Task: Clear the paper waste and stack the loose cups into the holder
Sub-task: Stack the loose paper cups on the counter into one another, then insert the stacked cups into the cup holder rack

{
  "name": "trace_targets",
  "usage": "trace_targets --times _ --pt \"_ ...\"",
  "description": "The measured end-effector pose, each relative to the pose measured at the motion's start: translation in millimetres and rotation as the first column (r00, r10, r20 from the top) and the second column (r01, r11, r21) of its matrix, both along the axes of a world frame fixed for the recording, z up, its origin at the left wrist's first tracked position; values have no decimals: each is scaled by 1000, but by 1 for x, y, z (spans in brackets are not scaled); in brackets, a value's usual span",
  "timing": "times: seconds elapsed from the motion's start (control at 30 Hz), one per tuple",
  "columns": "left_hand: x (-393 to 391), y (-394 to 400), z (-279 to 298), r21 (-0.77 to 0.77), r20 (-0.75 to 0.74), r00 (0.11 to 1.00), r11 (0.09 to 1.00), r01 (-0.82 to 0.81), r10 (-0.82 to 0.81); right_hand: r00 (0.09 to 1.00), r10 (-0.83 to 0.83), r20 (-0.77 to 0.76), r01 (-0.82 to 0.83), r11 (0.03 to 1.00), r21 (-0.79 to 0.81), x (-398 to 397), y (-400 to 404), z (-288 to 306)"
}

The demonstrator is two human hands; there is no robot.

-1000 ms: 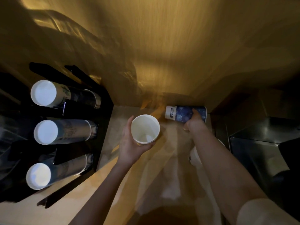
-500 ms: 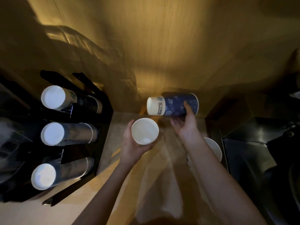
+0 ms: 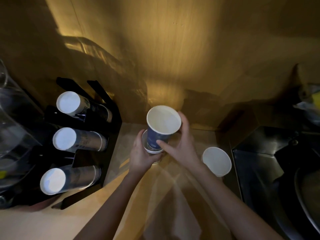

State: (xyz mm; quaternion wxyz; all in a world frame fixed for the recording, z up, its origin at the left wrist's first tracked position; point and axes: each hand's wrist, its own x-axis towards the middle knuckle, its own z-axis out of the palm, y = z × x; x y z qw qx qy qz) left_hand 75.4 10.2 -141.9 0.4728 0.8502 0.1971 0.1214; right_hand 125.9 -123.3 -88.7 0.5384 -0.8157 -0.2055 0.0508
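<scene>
The right hand (image 3: 180, 144), fingers wrapped round a blue printed paper cup (image 3: 161, 126), is nesting it into the white-rimmed paper cup (image 3: 152, 150) the left hand (image 3: 142, 153) is cupping, while another white paper cup (image 3: 217, 161) is waiting beyond the right fingers and the black three-slot cup holder (image 3: 110, 135) beyond the left.

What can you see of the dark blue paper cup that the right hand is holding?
The dark blue patterned paper cup has a white inside and a rolled white rim. It is upright, tilted a little, mouth towards the camera, and looks empty. Its base sits partly inside the white-rimmed paper cup that the left hand holds. The right hand has its grip around the blue wall, with the thumb at the front.
</scene>
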Motion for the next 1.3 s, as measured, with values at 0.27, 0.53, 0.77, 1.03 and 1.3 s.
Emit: trace_targets --times 0.27,0.53,0.77,1.03,1.3 --pt "-1 -4 -2 -83 28 998 995 -51 54 997 37 65 -14 949 -316 -3 -2 -30" --pt "-2 -4 4 -92 -19 999 994 -51 50 998 51 -32 -58 943 -328 -3 -6 -38" --pt "-17 15 42 86 95 991 993 82 -90 705 -127 -698 35 989 -144 9 9 -3" --pt "-63 41 100 765 147 848 602 228 -509 461 370 -807 -236 927 290 -4 21 34" --pt "-109 88 117 829 158 877 544 132 -454 662 492 -566 -356 871 339 -18 60 67"
